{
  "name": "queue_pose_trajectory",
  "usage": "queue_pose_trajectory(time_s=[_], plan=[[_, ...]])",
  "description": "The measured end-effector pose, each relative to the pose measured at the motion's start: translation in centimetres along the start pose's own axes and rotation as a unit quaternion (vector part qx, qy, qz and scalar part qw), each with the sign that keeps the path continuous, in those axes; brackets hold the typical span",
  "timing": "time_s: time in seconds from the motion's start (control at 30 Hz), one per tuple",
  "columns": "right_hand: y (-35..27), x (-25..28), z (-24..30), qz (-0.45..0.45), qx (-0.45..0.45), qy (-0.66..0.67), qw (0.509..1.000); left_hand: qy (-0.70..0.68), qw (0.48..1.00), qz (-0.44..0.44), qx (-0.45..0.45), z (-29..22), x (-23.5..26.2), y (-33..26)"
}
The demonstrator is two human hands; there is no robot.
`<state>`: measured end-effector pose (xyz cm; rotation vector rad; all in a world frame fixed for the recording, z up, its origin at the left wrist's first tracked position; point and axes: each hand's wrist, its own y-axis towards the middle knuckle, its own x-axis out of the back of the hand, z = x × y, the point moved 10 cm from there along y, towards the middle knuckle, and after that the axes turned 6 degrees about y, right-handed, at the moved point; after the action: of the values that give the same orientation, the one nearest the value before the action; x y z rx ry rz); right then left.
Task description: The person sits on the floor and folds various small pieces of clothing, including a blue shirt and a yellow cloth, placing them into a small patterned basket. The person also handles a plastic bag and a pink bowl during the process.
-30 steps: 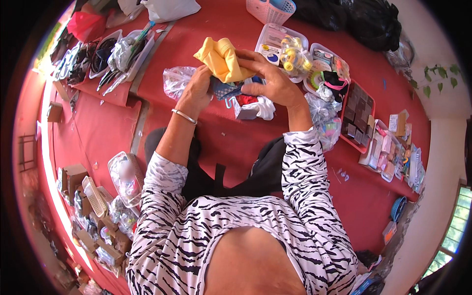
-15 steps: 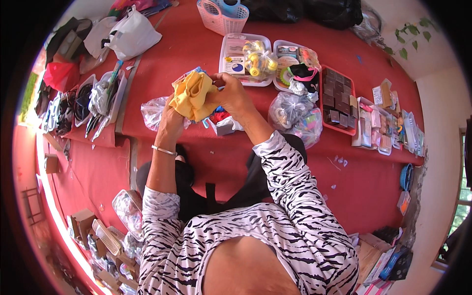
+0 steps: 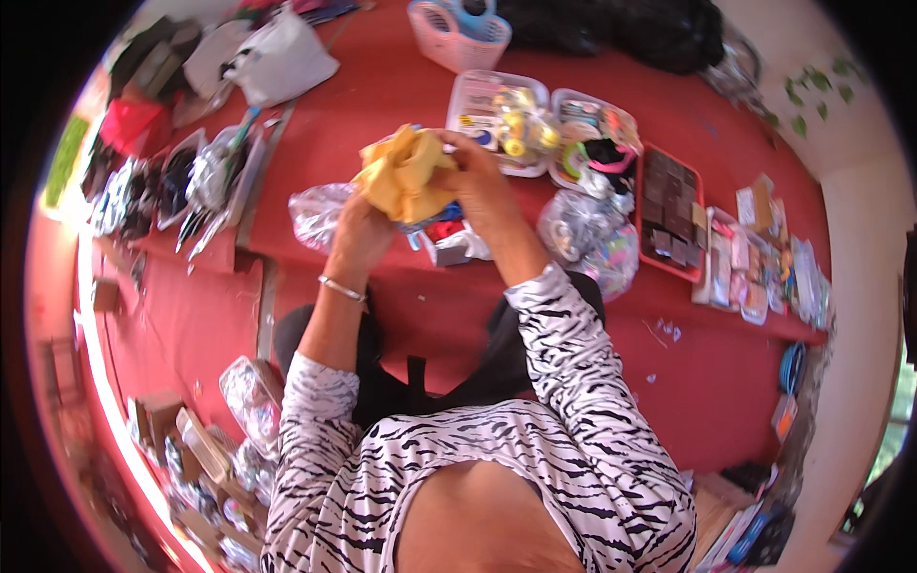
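Note:
A bunched yellow cloth [image 3: 405, 180] is held up over the red-covered platform, its folds gathered into a loose bundle. My left hand [image 3: 364, 232] grips it from below and the left, with a silver bangle on that wrist. On the right side, my right hand [image 3: 478, 183] pinches the cloth's edge, its fingers partly hidden behind the folds. Under the hands stands a small open box [image 3: 455, 245] with red, blue and white cloth pieces in it. A clear plastic bag [image 3: 319, 216] lies beside my left hand.
Farther off sit a pink-and-blue basket [image 3: 460, 36], clear tubs [image 3: 498, 86] of packaged goods and a red tray [image 3: 672, 212] of dark boxes. Filled plastic bags [image 3: 585, 229] lie right of my right forearm. White bags [image 3: 282, 59] and bins are at the left.
The whole view has swung slightly, so the surroundings appear farther right. Both hands still hold the yellow cloth, whose folds have shifted a little.

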<state>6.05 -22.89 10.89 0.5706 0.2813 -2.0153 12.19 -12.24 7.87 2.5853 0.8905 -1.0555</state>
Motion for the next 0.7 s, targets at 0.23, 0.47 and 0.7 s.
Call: queue_pose_trajectory(time_s=[0.23,0.47,0.7], plan=[[0.1,0.1,-2.0,-0.011,-0.118,0.234,0.965,0.068,0.994,0.082,0.015,-1.1,-2.3,-0.9],[1.1,3.4,-1.0,-0.030,-0.104,0.377,0.920,0.043,0.998,-0.005,0.038,-0.1,1.0,-0.2],[0.1,-0.7,-1.0,0.024,-0.042,0.283,0.958,0.008,0.990,-0.107,-0.096,0.1,3.1,0.0]])
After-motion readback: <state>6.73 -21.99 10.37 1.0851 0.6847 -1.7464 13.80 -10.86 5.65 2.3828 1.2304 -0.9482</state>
